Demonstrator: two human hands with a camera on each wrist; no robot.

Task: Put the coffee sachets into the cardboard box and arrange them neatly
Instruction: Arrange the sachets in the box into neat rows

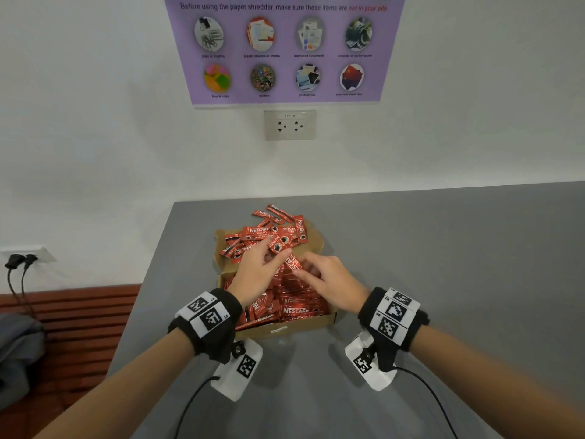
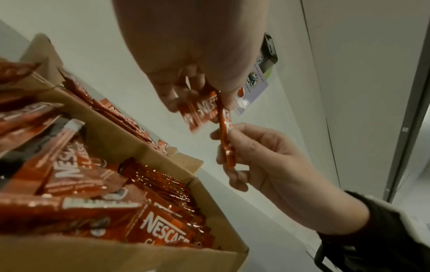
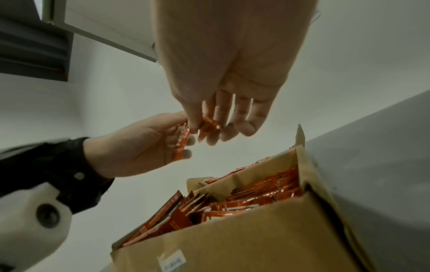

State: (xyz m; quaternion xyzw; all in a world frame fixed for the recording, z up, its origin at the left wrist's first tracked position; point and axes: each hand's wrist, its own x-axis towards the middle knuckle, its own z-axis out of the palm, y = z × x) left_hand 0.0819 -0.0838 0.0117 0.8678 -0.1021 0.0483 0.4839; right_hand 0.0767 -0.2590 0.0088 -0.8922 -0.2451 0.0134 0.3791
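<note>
An open cardboard box (image 1: 286,328) stands on the grey table (image 1: 443,264), partly filled with red Nescafe coffee sachets (image 1: 296,310) standing in rows. More sachets (image 1: 273,231) lie in a loose heap on the far flap and the table behind it. Both hands hover over the box, fingertips close together. My left hand (image 1: 273,255) pinches one sachet (image 2: 199,112) between thumb and fingers. My right hand (image 1: 304,268) pinches a second sachet (image 2: 227,140), seen edge-on. The two sachets touch at their upper ends.
The table's left edge (image 1: 142,296) runs close to the box, with a slatted wooden bench (image 1: 72,308) below. A white wall with a socket (image 1: 289,125) and a purple poster (image 1: 285,49) stands behind. Bare table stretches to the right.
</note>
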